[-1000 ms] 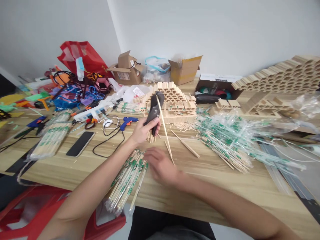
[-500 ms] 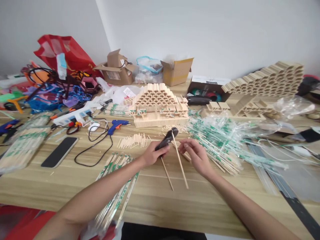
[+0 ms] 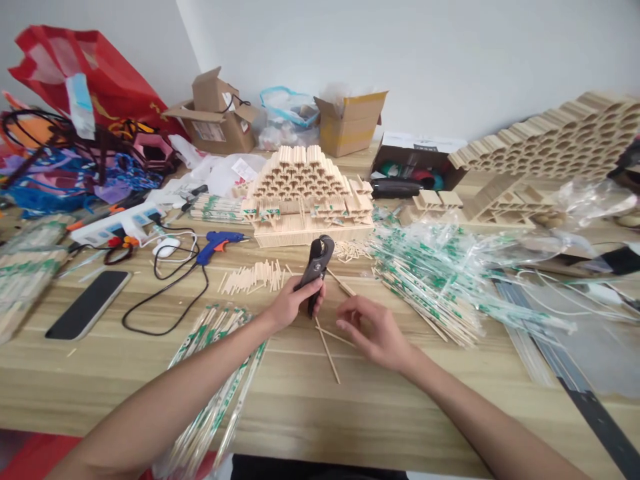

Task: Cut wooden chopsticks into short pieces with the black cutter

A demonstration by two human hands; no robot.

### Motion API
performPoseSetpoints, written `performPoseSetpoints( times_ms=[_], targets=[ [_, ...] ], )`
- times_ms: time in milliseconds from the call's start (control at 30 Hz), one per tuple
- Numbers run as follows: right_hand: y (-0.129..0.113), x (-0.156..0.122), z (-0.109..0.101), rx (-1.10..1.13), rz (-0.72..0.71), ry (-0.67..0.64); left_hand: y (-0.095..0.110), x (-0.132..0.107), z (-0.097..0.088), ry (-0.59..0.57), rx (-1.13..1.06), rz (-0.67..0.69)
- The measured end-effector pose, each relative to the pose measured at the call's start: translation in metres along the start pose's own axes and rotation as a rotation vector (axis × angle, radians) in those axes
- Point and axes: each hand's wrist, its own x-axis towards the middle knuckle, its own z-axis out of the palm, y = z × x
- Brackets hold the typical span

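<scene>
My left hand [image 3: 295, 300] grips black cutters [image 3: 319, 263]; my right hand [image 3: 377, 330] curls loosely, whether holding anything I can't tell. Short pieces [image 3: 255, 277] lie cut, wrapped sticks [image 3: 207, 327] near left uncut.

over the desk [image 3: 350, 413], has two bare forearms, left forearm [image 3: 175, 390] and right forearm [image 3: 470, 407], both slim and tapering smoothly toward the wrists. ends in a bare left hand [image 3: 291, 305] and a bare right hand [image 3: 377, 330], each with slender fingers. below the near edge of the desk, wears plain black cloth [image 3: 315, 468], visible as a narrow strip, too little to tell the garment.
</scene>
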Motion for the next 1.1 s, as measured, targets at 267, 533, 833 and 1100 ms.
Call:
performPoseSetpoints(
  times_ms=[267,533,833,1100],
  targets=[
    [-0.026,-0.008,0.024,-0.246,-0.378,-0.277,0.036,0.007,0.010,0.068,-0.194,-0.006],
    [-0.064,0.043,0.132,-0.471,-0.634,-0.374,0.116,0.038,0.013,-0.026,0.063,0.290],
    [-0.079,0.056,0.215,-0.519,-0.359,-0.351,0.136,0.033,-0.008,0.060,0.176,0.439],
    [-0.099,0.063,0.229,-0.530,-0.392,-0.313,0.130,0.019,-0.009,0.005,0.260,0.419]
  ],
)
